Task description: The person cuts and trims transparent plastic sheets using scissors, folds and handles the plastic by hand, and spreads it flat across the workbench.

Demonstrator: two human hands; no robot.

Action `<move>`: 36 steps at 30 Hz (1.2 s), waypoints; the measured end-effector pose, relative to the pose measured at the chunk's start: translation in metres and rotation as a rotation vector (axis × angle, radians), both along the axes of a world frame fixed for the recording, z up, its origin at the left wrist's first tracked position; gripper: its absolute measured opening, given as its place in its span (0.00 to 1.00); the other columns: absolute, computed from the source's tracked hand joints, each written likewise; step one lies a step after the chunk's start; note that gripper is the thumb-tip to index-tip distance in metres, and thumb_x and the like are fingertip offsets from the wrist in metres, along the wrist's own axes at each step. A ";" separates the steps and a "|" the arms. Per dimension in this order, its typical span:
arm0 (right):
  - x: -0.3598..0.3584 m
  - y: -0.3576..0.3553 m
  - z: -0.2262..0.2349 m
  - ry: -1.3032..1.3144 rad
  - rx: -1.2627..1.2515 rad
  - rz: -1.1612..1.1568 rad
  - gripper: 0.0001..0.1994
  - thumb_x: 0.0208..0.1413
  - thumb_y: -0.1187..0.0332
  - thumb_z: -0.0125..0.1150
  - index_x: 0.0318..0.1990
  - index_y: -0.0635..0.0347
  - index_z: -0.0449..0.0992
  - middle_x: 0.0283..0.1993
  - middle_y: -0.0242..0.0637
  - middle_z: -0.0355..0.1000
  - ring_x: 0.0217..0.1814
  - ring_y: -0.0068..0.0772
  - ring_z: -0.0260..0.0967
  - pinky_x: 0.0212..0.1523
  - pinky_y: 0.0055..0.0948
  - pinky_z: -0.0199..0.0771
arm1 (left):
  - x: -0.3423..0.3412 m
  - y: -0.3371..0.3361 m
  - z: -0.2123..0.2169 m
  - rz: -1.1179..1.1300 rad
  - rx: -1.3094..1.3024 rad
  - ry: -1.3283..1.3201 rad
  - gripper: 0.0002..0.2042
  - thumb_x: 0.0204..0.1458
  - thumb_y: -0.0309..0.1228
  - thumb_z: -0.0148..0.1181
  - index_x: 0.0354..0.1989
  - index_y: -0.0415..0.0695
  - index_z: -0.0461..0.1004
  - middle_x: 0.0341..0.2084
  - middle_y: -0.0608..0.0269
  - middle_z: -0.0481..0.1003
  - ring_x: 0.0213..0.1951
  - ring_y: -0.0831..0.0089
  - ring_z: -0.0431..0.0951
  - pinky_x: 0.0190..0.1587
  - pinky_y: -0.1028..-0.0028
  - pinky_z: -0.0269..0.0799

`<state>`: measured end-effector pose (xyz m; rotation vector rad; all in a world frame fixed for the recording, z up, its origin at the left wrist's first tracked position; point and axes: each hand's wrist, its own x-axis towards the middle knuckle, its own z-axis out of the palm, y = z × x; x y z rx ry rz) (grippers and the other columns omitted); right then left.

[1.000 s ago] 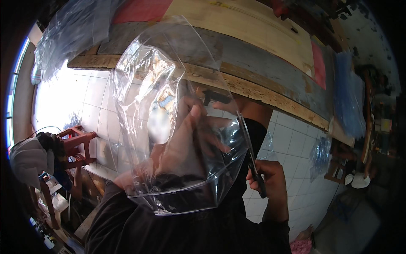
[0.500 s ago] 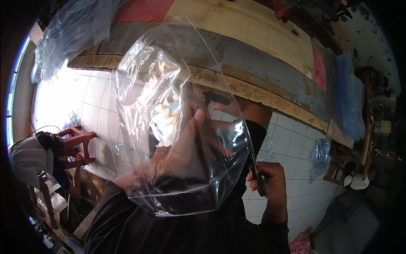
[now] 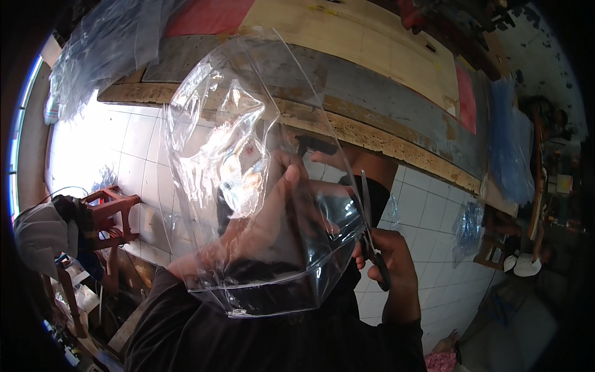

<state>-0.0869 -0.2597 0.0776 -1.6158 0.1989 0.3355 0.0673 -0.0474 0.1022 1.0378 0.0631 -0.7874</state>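
A large clear plastic bag [image 3: 211, 167], glossy and creased, stands out in front of my body. Through the film shows my left hand [image 3: 288, 173], its fingers bent against the plastic. Whether it is inside the bag or behind it, I cannot tell. My right hand [image 3: 396, 257] grips black-handled scissors [image 3: 379, 263] at the bag's right edge. Their blades point up and are slightly parted along that edge, close to the bag's sealed lower corner.
Ahead runs a worn wooden table [image 3: 396, 133] with clear sheets [image 3: 108, 49] at its left end and bluish film [image 3: 511, 142] at its right. A red plastic stool [image 3: 118, 217] is at left beside another person. Someone else sits far right. White tiles [image 3: 427, 204] cover the floor.
The scissor blades have parted and my right fingers have spread on the handles. The bag and my left hand stay nearly where they were, with a small shift in the film's creases.
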 end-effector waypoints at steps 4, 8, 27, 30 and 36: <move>0.001 0.000 0.001 -0.006 0.011 -0.004 0.14 0.37 0.64 0.71 0.32 0.56 0.76 0.29 0.26 0.76 0.28 0.15 0.74 0.26 0.16 0.64 | 0.005 0.003 0.003 -0.057 0.007 -0.006 0.20 0.70 0.53 0.35 0.56 0.51 0.54 0.44 0.34 0.79 0.26 0.58 0.85 0.27 0.69 0.83; -0.002 -0.002 -0.002 -0.004 0.017 0.005 0.16 0.36 0.61 0.74 0.32 0.56 0.76 0.29 0.26 0.75 0.28 0.15 0.75 0.26 0.16 0.63 | 0.007 0.006 -0.005 -0.097 -0.041 -0.109 0.19 0.71 0.51 0.34 0.57 0.50 0.55 0.46 0.32 0.78 0.26 0.56 0.85 0.25 0.70 0.82; -0.010 -0.001 -0.004 -0.067 -0.085 -0.063 0.19 0.40 0.57 0.84 0.26 0.55 0.76 0.24 0.23 0.73 0.23 0.15 0.68 0.22 0.19 0.59 | 0.007 0.005 0.004 -0.017 0.093 -0.049 0.21 0.70 0.54 0.37 0.56 0.50 0.58 0.44 0.36 0.80 0.25 0.59 0.85 0.22 0.72 0.79; -0.011 0.000 -0.001 -0.053 -0.109 -0.072 0.19 0.39 0.57 0.85 0.26 0.55 0.77 0.24 0.23 0.72 0.23 0.15 0.68 0.22 0.19 0.59 | 0.011 0.009 0.001 -0.076 0.078 -0.045 0.21 0.70 0.54 0.37 0.56 0.50 0.58 0.44 0.34 0.79 0.26 0.57 0.85 0.21 0.72 0.80; -0.010 0.003 0.001 -0.066 -0.144 -0.091 0.20 0.40 0.55 0.85 0.26 0.56 0.77 0.23 0.23 0.72 0.22 0.15 0.67 0.22 0.19 0.59 | 0.008 0.004 -0.008 0.012 -0.128 0.057 0.20 0.70 0.53 0.38 0.54 0.50 0.58 0.43 0.32 0.79 0.26 0.55 0.86 0.17 0.73 0.79</move>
